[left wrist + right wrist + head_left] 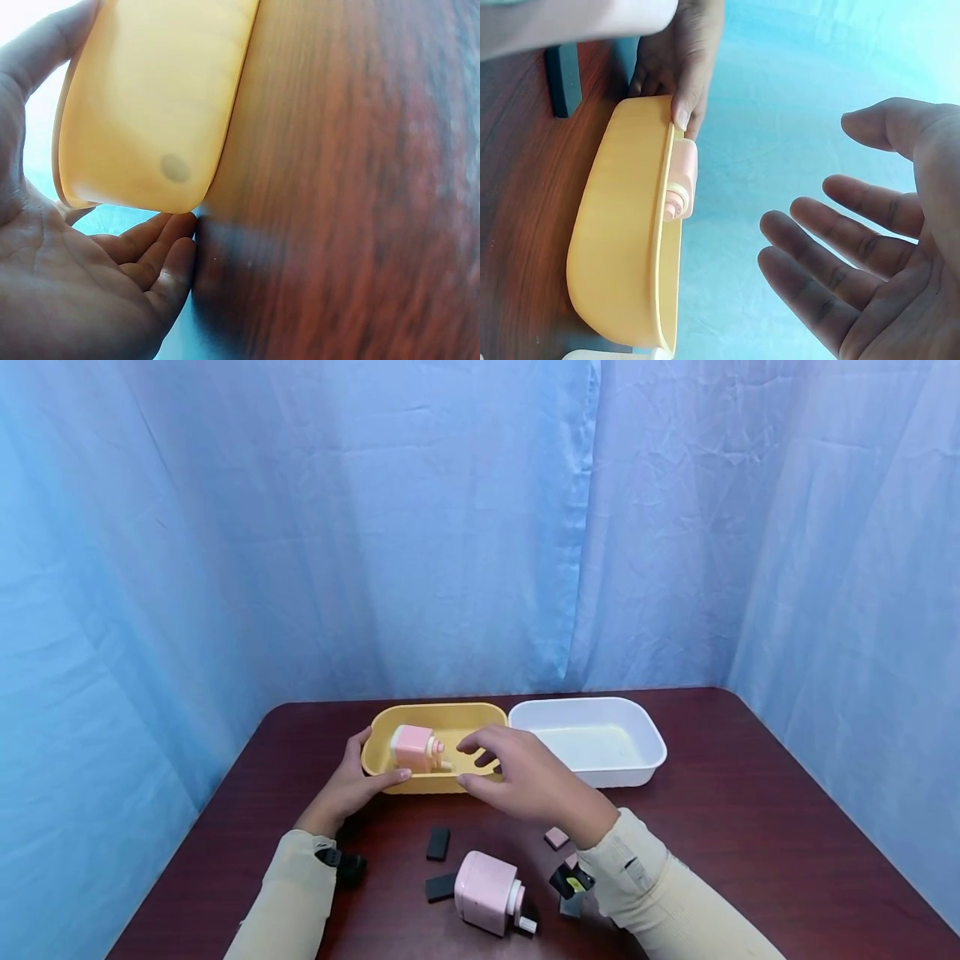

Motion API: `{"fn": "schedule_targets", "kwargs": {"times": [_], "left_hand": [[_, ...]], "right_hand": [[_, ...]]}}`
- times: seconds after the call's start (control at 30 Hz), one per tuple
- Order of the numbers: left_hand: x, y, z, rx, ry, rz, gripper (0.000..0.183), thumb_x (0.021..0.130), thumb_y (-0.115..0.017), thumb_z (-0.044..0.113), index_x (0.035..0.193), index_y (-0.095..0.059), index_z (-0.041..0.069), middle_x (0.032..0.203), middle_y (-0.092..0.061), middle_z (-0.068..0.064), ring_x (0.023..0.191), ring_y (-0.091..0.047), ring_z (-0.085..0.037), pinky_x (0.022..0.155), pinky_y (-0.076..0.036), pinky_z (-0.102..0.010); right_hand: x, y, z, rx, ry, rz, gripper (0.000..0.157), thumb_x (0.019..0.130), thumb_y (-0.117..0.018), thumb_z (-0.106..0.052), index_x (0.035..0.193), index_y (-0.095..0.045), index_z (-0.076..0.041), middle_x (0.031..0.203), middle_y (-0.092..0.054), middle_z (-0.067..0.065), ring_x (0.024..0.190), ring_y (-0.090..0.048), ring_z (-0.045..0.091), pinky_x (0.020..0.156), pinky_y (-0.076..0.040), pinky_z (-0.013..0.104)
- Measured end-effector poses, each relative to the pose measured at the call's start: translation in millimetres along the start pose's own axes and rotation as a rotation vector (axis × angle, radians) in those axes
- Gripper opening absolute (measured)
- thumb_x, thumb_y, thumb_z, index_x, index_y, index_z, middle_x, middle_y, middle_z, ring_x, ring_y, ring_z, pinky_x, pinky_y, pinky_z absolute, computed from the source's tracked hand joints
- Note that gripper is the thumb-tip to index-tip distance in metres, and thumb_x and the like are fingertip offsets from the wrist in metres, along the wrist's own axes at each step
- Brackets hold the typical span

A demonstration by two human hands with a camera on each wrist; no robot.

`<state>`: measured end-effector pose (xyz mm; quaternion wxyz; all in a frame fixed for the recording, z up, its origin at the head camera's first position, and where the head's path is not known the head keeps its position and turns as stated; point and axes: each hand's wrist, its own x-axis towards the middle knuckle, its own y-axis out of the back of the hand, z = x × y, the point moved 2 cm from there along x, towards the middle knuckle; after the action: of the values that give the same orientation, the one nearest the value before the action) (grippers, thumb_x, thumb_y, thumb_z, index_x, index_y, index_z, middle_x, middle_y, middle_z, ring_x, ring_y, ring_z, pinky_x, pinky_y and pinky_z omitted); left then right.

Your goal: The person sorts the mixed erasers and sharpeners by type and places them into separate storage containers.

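Note:
At its left end, the yellow bin (435, 783) is held by my left hand (352, 785), thumb over the front rim and fingers around the end wall. In the left wrist view the palm (67, 277) faces that wall, several fingers low beside it. Inside the bin lies a pink crank pencil sharpener (414, 748), its white handle pointing right. My right hand (517, 772) hovers over the bin's right part with fingers spread and nothing between them; the right wrist view shows its bent, separated fingers (817, 277) apart from the bin.
A white bin (585, 777) stands right beside the yellow one. Nearer me are a second pink crank sharpener (487, 893), dark rectangular blocks (438, 843) and a small pink block (556, 837), some partly under my right wrist. Blue curtains (450, 527) surround the dark wooden table (720, 827).

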<state>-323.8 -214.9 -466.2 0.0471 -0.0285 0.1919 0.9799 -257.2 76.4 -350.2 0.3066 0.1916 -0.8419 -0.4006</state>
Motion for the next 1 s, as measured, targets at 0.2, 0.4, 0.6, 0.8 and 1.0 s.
{"fn": "schedule_targets", "kwargs": {"times": [0.2,0.4,0.6,0.8,1.0], "left_hand": [[-0.4,1.5,0.2,0.007,-0.001,0.003,0.12,0.083,-0.086,0.04,0.165,-0.001,0.02,0.165,-0.025,-0.016,0.149,-0.037,-0.033,0.12,-0.036,-0.052],[-1.5,1.6,1.3,0.013,-0.008,-0.004,0.12,0.084,-0.086,0.04,0.165,0.0,0.019,0.165,-0.025,-0.017,0.149,-0.037,-0.034,0.12,-0.037,-0.053],[0.0,1.5,2.0,0.005,-0.011,-0.001,0.118,0.085,-0.085,0.038,0.165,0.0,0.019,0.165,-0.025,-0.018,0.149,-0.037,-0.035,0.12,-0.036,-0.054],[0.3,1.8,1.3,-0.005,-0.014,-0.008,0.118,0.086,-0.084,0.035,0.165,0.002,0.018,0.166,-0.023,-0.019,0.149,-0.036,-0.036,0.12,-0.036,-0.055],[-1.7,1.6,1.8,0.01,-0.013,-0.008,0.119,0.085,-0.085,0.039,0.165,0.0,0.019,0.165,-0.025,-0.018,0.149,-0.037,-0.035,0.12,-0.036,-0.054]], "right_hand": [[-9,-1.2,-2,0.026,-0.016,-0.029,0.034,0.095,-0.074,-0.032,0.125,-0.067,-0.017,0.12,-0.068,-0.005,0.1,-0.072,0.012,0.084,-0.06,0.029],[-18,-1.3,-4,0.032,0.018,-0.022,0.033,0.094,-0.076,-0.03,0.123,-0.068,-0.015,0.117,-0.07,-0.004,0.096,-0.072,0.008,0.085,-0.059,0.028],[-27,-1.4,-7,0.017,0.046,-0.022,0.034,0.094,-0.076,-0.031,0.123,-0.068,-0.013,0.114,-0.07,-0.001,0.095,-0.07,0.011,0.087,-0.058,0.034],[-36,-5.0,-8,0.021,0.007,-0.065,0.034,0.095,-0.075,-0.033,0.124,-0.068,-0.018,0.117,-0.068,-0.009,0.098,-0.07,0.01,0.09,-0.058,0.033],[-41,-5.7,-10,-0.002,-0.014,-0.109,0.034,0.095,-0.073,-0.038,0.123,-0.069,-0.02,0.115,-0.068,-0.011,0.098,-0.069,0.01,0.089,-0.058,0.03]]}}
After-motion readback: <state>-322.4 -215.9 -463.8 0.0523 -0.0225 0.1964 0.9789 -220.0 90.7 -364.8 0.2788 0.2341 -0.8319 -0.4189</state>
